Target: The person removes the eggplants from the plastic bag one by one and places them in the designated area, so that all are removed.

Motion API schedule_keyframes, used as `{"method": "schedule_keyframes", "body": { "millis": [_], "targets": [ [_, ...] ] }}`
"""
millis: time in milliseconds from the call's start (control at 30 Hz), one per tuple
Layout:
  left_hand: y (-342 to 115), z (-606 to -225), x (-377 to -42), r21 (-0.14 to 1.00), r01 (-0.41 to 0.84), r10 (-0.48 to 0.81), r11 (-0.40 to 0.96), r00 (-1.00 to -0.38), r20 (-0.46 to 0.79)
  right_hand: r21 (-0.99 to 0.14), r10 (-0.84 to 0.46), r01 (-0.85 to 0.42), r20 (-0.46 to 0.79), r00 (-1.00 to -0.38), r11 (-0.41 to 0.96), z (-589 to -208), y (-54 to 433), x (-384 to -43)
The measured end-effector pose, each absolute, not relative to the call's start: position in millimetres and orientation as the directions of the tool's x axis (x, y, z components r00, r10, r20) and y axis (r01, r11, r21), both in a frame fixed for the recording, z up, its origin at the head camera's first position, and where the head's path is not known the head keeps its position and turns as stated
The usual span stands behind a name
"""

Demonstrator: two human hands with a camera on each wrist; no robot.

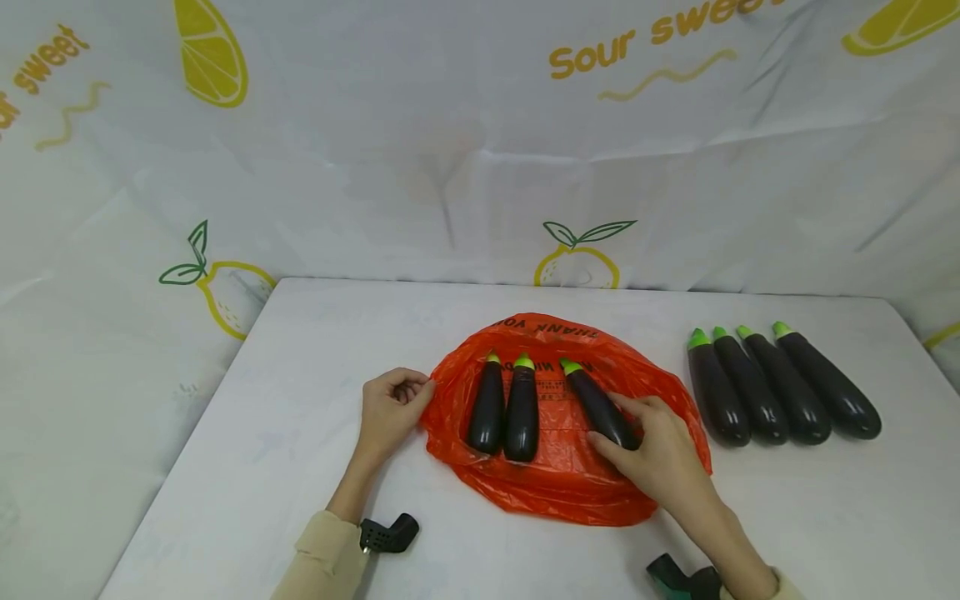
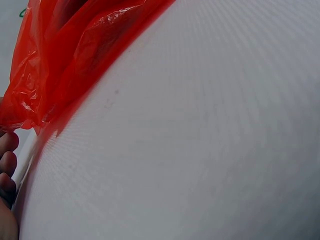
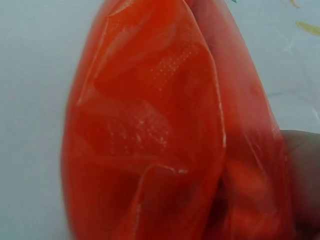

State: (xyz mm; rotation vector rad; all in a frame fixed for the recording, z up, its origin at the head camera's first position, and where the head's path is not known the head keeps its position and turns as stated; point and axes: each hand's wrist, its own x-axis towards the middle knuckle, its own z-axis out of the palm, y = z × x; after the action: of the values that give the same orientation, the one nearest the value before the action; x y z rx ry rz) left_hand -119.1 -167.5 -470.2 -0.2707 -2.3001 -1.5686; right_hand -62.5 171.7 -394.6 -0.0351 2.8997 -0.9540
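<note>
A red plastic bag (image 1: 551, 483) lies spread on the table with printed lettering. Two eggplants (image 1: 521, 417) lie side by side on its left part, their green ends pointing away. My left hand (image 1: 392, 408) pinches the bag's left edge; in the left wrist view its curled fingers (image 2: 7, 162) show just below the gathered red film. A third eggplant (image 1: 596, 404) slants on the bag's right part, with the thumb and fingers of my right hand (image 1: 663, 454) around its thick lower end. Red film fills most of the right wrist view and hides that eggplant.
Several more eggplants (image 1: 783, 392) lie in a row on the white table (image 1: 300, 358) right of the bag. A white curtain (image 1: 360, 167) with lemon prints hangs behind the table's back edge.
</note>
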Motion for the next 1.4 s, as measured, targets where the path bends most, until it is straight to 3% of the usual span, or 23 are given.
{"method": "schedule_keyframes", "body": {
  "millis": [1400],
  "targets": [
    [-160.4, -459.7, -116.4, 0.857, 0.302, -0.063, 0.418, -0.931, 0.359, -0.631, -0.015, -0.107, 0.149, -0.989, 0.768, -362.5, 192.1, -40.2]
  ]
}}
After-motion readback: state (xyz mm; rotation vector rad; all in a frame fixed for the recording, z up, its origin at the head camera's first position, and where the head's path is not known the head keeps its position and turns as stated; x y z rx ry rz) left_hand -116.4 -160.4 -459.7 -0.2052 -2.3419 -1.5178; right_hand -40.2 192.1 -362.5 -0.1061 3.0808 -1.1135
